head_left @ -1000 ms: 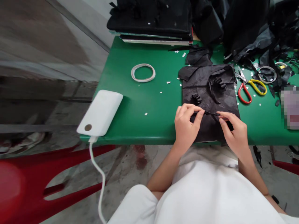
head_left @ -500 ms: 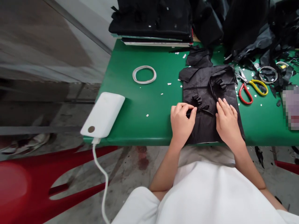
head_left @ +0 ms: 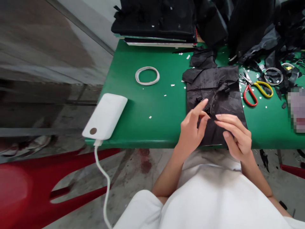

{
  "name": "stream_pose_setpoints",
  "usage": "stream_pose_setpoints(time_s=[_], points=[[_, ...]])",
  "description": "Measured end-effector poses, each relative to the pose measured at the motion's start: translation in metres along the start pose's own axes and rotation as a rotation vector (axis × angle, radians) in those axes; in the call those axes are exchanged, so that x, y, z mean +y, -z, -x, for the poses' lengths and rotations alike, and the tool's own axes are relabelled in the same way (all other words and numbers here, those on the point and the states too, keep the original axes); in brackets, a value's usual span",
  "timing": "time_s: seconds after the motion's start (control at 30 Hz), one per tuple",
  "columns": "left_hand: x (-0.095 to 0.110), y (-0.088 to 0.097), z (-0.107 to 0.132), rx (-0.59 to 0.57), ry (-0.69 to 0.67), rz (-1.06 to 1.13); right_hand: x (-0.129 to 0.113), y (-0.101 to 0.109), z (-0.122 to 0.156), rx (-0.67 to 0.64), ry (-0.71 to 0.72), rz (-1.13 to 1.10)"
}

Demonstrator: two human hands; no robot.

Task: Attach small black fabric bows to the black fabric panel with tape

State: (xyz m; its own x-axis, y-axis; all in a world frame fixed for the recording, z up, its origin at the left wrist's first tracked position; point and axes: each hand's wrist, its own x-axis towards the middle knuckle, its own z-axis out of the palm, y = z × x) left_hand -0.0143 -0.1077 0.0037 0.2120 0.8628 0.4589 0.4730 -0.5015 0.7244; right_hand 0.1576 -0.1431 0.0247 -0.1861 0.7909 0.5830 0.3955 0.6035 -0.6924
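A black fabric piece lies flat at the table's front edge, with a thin black strip running across it. My left hand is over its left side, index finger raised, thumb and another finger pinching the strip's end. Across from it, my right hand has its fingers stretched towards the left fingertips and its thumb apart. Its fingertips are close to the strip; whether they touch it is hard to see. Small gathered black bits on the fabric are partly hidden by the left hand.
Scissors with red and yellow handles lie to the right. A white tape ring and a white power bank with a cable sit on the left of the green table. Black fabric stacks and scraps fill the back.
My left hand has moved right and raised its index finger. My right hand has lifted off the fabric and turned inward, bringing the fingertips of both hands close together.
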Motion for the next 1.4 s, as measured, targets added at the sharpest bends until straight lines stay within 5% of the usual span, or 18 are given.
stream_pose_setpoints(time_s=[0.1, 0.23, 0.57, 1.0, 1.17, 1.27, 1.33, 1.4], points=[[0.009, 0.002, 0.003, -0.171, -0.072, 0.164, -0.009, 0.002, 0.001, 0.005, 0.081, -0.163], [0.016, 0.002, 0.006, -0.223, -0.015, 0.237, -0.016, 0.003, 0.002, 0.033, 0.143, -0.343], [0.014, 0.000, 0.000, -0.461, -0.026, 0.289, -0.028, 0.016, 0.008, 0.024, 0.039, -0.694], [0.005, 0.013, -0.005, -0.256, -0.143, -0.007, 0.010, 0.061, 0.017, 0.491, -0.070, -0.537], [0.009, 0.022, -0.007, -0.185, -0.226, -0.132, 0.020, 0.065, 0.023, 0.716, -0.278, -0.121], [0.013, 0.022, -0.007, -0.214, -0.236, -0.082, 0.026, 0.066, 0.028, 0.502, -0.504, 0.244], [0.016, 0.020, -0.005, -0.259, -0.237, -0.061, 0.029, 0.064, 0.030, 0.242, -0.507, 0.444], [0.018, 0.018, -0.004, -0.301, -0.228, -0.083, 0.030, 0.060, 0.030, 0.121, -0.426, 0.570]])
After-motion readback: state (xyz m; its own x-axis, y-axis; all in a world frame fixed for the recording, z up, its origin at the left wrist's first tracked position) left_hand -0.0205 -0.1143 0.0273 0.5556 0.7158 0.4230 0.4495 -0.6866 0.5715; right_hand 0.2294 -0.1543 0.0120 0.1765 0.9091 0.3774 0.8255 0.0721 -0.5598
